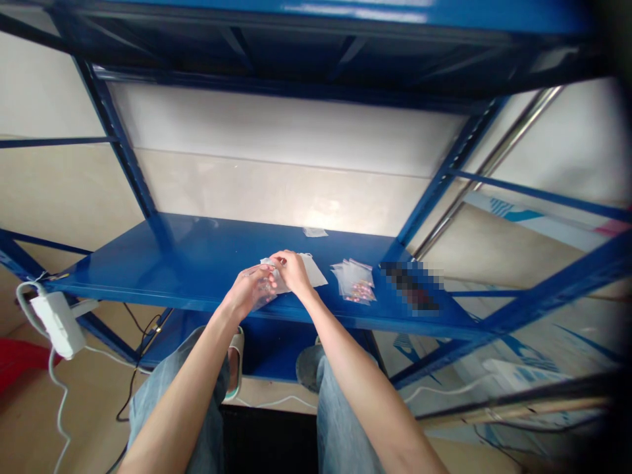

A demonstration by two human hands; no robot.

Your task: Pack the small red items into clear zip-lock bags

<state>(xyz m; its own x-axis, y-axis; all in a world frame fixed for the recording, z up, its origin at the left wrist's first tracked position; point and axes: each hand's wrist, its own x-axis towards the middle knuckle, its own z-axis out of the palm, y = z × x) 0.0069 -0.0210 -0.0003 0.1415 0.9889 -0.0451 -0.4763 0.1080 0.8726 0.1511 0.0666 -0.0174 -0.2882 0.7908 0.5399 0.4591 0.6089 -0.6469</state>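
Note:
My left hand (251,289) is closed around a small clear plastic bag (266,299), whose lower part hangs at the shelf's front edge. Small bits show through the plastic, too blurred to name. My right hand (291,268) meets the left at the top of the bag, its thumb and fingers pinched on the plastic there. Just behind and to the right of this hand lies a white sheet (314,271), partly covered by it. Further right, a pile of small clear zip bags (355,280) holds pinkish and orange beads or similar small pieces.
Both hands work over a blue metal shelf (197,250). Another small clear bag (315,232) lies near its back edge. A pixelated dark object (412,286) sits at the right end. Overhead runs an upper blue shelf (306,52); a white power strip (58,324) hangs at the left.

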